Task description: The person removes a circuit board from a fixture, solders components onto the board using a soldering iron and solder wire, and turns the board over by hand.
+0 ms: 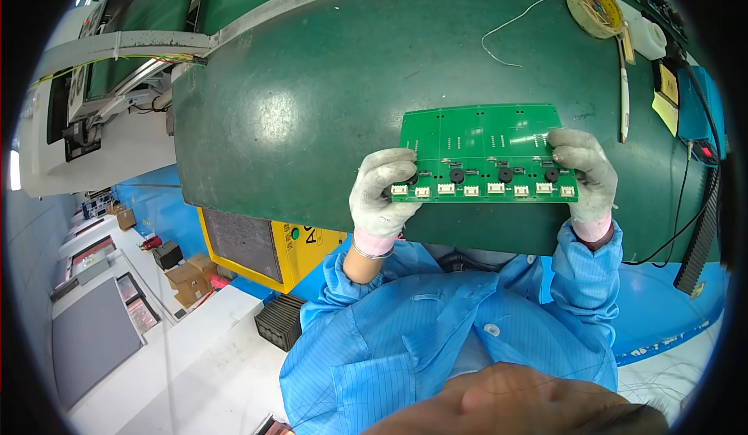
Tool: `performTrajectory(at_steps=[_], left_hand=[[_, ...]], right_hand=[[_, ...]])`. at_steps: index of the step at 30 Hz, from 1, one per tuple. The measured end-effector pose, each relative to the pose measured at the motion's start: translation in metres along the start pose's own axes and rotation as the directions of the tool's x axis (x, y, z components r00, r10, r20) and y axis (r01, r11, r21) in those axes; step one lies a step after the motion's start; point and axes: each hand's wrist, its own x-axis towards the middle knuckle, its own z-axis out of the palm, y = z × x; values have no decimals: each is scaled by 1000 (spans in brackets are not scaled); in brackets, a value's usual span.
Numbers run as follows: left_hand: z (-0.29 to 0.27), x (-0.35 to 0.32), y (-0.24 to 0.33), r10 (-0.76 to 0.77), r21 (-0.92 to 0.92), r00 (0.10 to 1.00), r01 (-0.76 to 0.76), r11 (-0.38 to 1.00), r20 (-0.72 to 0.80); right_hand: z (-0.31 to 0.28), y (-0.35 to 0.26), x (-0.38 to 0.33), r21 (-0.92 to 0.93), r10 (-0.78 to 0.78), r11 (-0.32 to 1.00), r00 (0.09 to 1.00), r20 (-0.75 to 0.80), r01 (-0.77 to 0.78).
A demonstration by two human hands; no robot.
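Head (499, 400) and blue jacket (436, 318): closest to the camera; the head is cut by the lower edge, the striped jacket just beyond it.
Far left: a grey panel (95, 341) on a white surface, with a cardboard box (191, 279) farther right.
Yellow case (300, 259): lower than the tabletop, left of the person, next to a dark panel (240, 244); a black ridged box (279, 322) sits near it.
Green tabletop (280, 170): broad, worn and shiny in patches, running behind both hands.
Left hand (383, 189): gloved in white, pink at the cuff, a bracelet (372, 254) on the wrist; fingers clasp the board's left edge.
Circuit board (485, 154): green, component face up, held between the hands over the near part of the tabletop; whether it touches there, I cannot tell. White connectors (495, 189) line its near edge, black round parts (457, 175) just behind them.
Right hand (586, 171): gloved likewise, gripping the board's right edge, fingertips over its face.
Far right: a thin white wire (499, 60), tape roll (575, 14), slim white tool (624, 100), white bottle (648, 39), yellow pad (665, 115), then a blue device (697, 111) with a red display (706, 152).
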Motion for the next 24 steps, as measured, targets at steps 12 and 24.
performTrajectory(at_steps=[12,24], left_hand=[[0,3,4,-67,19,998,67,998,6],[-2,8,3,16,130,1000,-17,991,10]], right_hand=[[0,0,-2,-65,6,998,1000,0,-6],[0,-2,-1,-33,25,999,999,-23,-25]])
